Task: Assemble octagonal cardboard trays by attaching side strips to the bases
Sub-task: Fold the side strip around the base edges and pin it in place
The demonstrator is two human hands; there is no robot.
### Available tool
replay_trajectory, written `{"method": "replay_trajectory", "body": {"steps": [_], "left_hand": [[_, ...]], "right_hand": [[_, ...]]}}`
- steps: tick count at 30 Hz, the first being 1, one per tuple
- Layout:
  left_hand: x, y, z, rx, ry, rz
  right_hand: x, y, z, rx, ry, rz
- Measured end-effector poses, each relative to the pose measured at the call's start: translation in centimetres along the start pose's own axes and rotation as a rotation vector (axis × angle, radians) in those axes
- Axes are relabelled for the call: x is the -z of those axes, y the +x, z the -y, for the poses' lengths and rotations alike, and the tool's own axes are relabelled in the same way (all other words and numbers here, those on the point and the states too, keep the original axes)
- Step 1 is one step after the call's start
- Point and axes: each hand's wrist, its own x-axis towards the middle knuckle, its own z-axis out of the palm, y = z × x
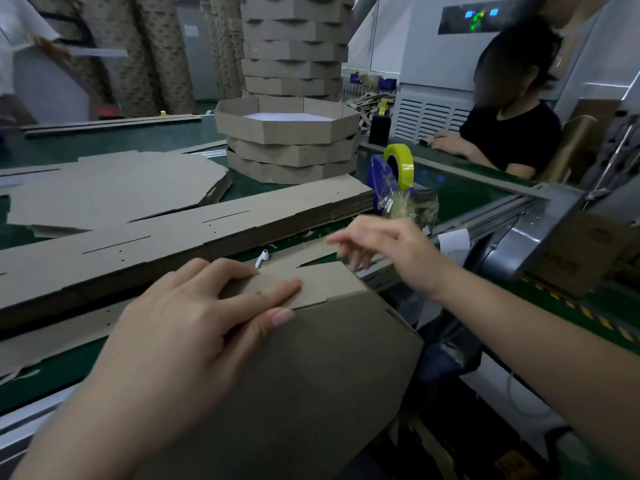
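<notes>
At the far left a stack of flat octagonal bases (114, 192) lies on the green tabletop (173, 135). Just in front of it a pile of long side strips (173, 237) runs across toward the right. The left hand (194, 327) lies flat on the work piece. Its fingers (273, 289) are straight and close together, pressing a folded strip (322, 278) down where it meets the edge of the base (311, 375). That base is a large panel that overhangs the tabletop's near edge and tilts toward the person. A white earbud (262, 258) rests just beyond the fingertips. Farther back stands a stack of finished trays (291, 143). The right hand (391, 251) hovers over the strip's far right corner. It is blurred, with its fingers (341, 241) loosely spread and nothing gripped, and I cannot tell whether they touch the cardboard. Behind it sits a blue dispenser with yellow tape (398, 164), and another person (509, 133) sits at the far right.
</notes>
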Motion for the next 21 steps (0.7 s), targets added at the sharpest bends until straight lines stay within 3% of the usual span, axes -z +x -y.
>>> {"method": "replay_trajectory", "body": {"steps": [4, 6, 9, 11, 21], "left_hand": [[0.0, 0.0, 0.0, -0.011, -0.006, -0.01], [-0.1, 0.0, -0.1, -0.015, -0.005, -0.013], [-0.2, -0.1, -0.2, -0.022, -0.012, -0.026], [-0.3, -0.2, -0.3, -0.024, -0.018, -0.031], [-0.4, -0.2, -0.3, -0.024, 0.001, -0.045]], "right_hand": [[4.8, 3.0, -2.9, -0.245, -0.148, -0.6], [7.8, 4.4, -4.7, -0.421, -0.247, -0.796], [10.5, 5.6, -6.8, -0.707, -0.191, -0.751], [10.7, 5.8, -6.8, -0.799, -0.082, -0.692], [9.9, 6.4, -5.6, -0.757, 0.477, -0.786]]}}
